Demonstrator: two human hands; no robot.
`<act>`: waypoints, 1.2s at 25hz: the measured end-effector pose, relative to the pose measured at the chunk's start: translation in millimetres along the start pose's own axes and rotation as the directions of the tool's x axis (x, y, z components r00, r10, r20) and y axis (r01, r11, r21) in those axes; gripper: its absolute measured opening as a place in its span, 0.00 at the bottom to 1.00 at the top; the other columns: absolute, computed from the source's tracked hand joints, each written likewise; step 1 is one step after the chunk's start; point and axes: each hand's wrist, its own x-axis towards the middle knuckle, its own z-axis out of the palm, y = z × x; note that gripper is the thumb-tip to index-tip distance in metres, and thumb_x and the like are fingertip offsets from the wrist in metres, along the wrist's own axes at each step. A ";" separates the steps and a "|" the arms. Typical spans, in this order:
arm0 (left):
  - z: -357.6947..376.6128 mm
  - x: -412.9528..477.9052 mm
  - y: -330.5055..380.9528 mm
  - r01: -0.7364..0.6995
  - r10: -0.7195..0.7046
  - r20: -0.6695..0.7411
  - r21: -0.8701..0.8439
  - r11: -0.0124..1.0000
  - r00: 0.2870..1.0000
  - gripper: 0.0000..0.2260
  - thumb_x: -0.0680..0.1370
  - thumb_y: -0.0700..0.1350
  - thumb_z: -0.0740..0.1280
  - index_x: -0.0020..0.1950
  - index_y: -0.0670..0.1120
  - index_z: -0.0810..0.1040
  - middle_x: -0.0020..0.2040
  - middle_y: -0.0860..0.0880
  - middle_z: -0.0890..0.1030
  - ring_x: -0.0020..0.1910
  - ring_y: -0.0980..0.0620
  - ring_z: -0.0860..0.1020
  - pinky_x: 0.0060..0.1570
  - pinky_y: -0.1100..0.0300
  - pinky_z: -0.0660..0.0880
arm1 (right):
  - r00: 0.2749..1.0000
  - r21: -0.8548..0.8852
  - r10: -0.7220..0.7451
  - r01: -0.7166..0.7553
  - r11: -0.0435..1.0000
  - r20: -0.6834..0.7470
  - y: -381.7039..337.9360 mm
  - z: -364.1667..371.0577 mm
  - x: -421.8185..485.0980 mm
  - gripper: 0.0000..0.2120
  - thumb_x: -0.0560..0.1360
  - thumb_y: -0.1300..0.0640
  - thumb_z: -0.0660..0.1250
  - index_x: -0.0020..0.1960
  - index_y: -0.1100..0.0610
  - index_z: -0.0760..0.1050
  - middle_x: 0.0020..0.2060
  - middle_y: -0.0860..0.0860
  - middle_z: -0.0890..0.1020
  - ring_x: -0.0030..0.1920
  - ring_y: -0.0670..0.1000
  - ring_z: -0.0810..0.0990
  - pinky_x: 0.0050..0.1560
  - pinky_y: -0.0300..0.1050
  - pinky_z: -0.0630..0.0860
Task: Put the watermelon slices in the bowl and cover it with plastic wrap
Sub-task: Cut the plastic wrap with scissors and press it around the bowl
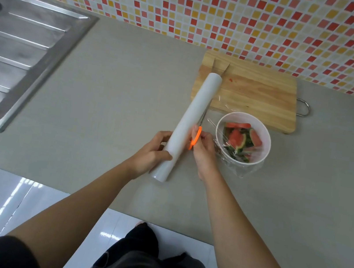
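Both arms reach over the counter [123,74], sink [22,51] at ten o'clock, board [258,95] at one o'clock. My left hand [152,153] is clamped round the near end of the roll [193,120], which slants toward twelve. The bowl [262,129] sits just right of the roll, at three o'clock from it, melon slices [240,139] already inside, wrap [226,155] draped over its near side. My right hand [203,152] is closed through the orange loops of the scissors [197,137], blades running up along the roll. I judge the cut goes best with the film held taut off the roll, snipping steadily close beside it, leaving enough slack to seal the rim.
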 end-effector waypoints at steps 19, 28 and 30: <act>3.6 60.8 36.6 0.014 -0.002 -0.186 0.065 0.998 0.983 0.11 0.80 0.53 0.61 0.54 0.48 0.67 0.51 0.47 0.79 0.44 0.50 0.78 0.46 0.53 0.76 | 0.996 -0.082 0.061 -0.067 0.994 -0.065 -9.3 -0.5 2.6 0.16 0.75 0.41 0.61 0.45 0.55 0.71 0.35 0.47 0.77 0.28 0.32 0.74 0.28 0.24 0.66; -15.2 56.0 37.0 0.013 -0.014 -0.153 -0.008 1.000 0.988 0.10 0.81 0.50 0.59 0.61 0.53 0.72 0.54 0.48 0.79 0.54 0.47 0.79 0.59 0.47 0.75 | 0.998 -0.052 -0.053 0.052 0.997 -0.030 -15.9 15.9 20.9 0.22 0.74 0.40 0.61 0.42 0.60 0.70 0.31 0.51 0.73 0.32 0.44 0.72 0.35 0.36 0.67; -18.8 54.7 35.5 0.015 -0.015 -0.143 -0.007 1.000 0.990 0.08 0.81 0.50 0.59 0.59 0.55 0.72 0.54 0.49 0.78 0.54 0.47 0.79 0.58 0.47 0.75 | 0.998 -0.073 -0.007 0.002 0.997 -0.058 -18.3 19.4 24.8 0.22 0.73 0.37 0.61 0.41 0.57 0.69 0.31 0.49 0.73 0.32 0.44 0.72 0.36 0.38 0.66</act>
